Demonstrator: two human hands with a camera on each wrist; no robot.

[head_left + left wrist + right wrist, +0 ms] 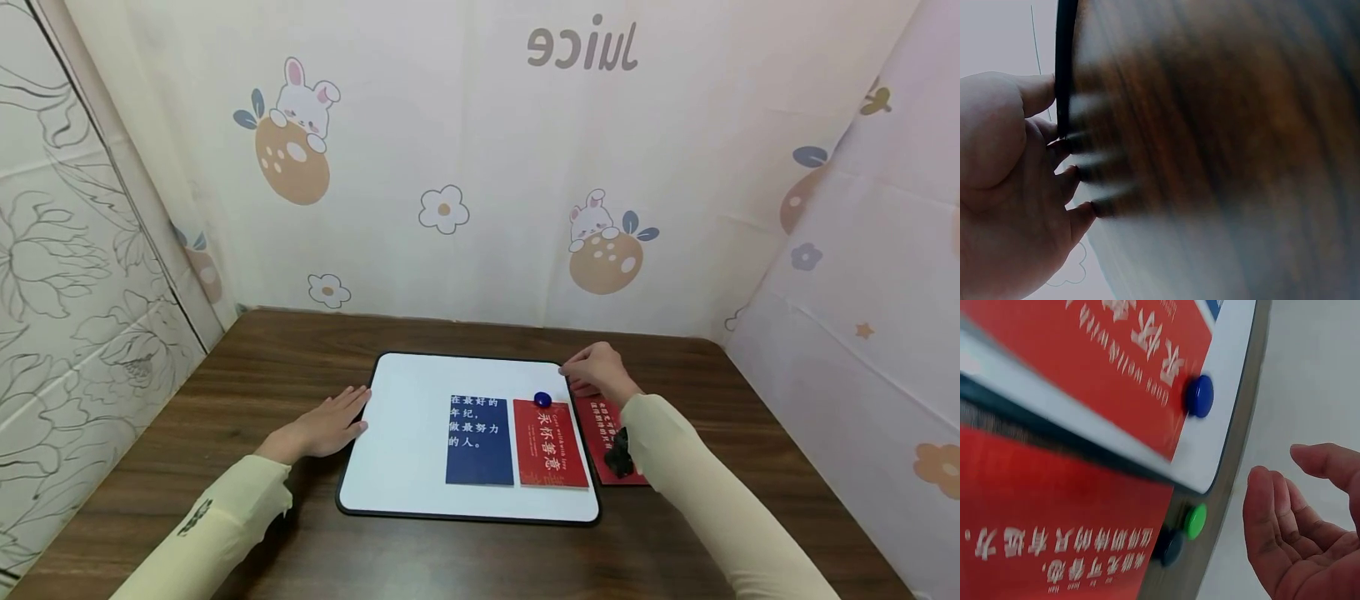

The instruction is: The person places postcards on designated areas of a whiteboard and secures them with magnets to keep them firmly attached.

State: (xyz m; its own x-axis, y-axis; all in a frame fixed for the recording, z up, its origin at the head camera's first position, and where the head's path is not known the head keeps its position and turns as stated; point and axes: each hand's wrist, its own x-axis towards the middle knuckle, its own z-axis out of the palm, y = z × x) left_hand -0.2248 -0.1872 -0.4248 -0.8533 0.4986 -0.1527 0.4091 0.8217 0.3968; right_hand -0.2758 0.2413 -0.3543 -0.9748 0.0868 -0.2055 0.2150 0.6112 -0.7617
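Observation:
A white board (397,433) with a black rim lies on the table. On its right half are a blue card (480,458) with white writing and a red card (551,450). A round blue magnet (542,400) (1200,396) sits on the red card's top edge. My left hand (326,425) touches the board's left edge, fingers spread. Over the board's top right corner is my right hand (596,371). In the right wrist view its thumb and fingers curve loosely, apart, with nothing between them. A green magnet (1195,521) and a dark magnet (1169,547) lie near it.
Another red card (600,425) lies on the table right of the board, partly under my right forearm. The brown wooden table (300,350) ends at a printed curtain (390,275) behind, with more patterned cloth on both sides.

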